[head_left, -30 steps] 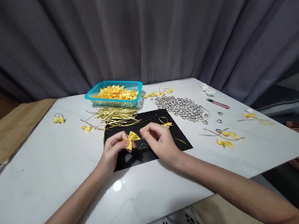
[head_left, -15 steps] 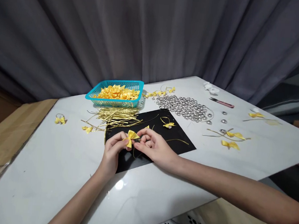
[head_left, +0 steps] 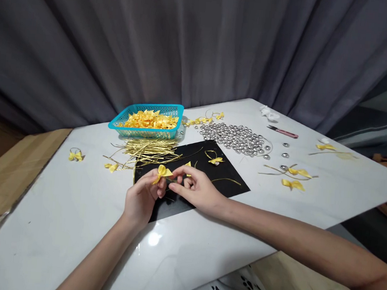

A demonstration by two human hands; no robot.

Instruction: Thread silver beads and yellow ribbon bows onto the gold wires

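Note:
My left hand (head_left: 142, 199) is closed on a yellow ribbon bow (head_left: 162, 173), holding it up over the black mat (head_left: 170, 210). From the bow a thin gold twist tie (head_left: 170, 180) reaches toward my right hand (head_left: 199, 188), whose thumb and forefinger pinch its end. Behind the right fingers, part of another yellow bow (head_left: 188, 165) shows on the mat. A finished-looking bow with a silver bead and looped tie (head_left: 216, 160) lies farther up the mat. The undersides of both hands' fingers are partly hidden.
A blue basket (head_left: 112, 124) of yellow bows stands at the back, with a heap of gold twist ties (head_left: 150, 148) before it. Silver beads (head_left: 233, 137) are piled right of it. Thread snips (head_left: 282, 131) and loose bows (head_left: 293, 185) lie at right; a cardboard box (head_left: 18, 170) borders the left.
The bow in my left hand has tilted and shifted slightly left, and the left hand has turned palm more upward. A thin tie now shows between the hands. The view has shifted a little.

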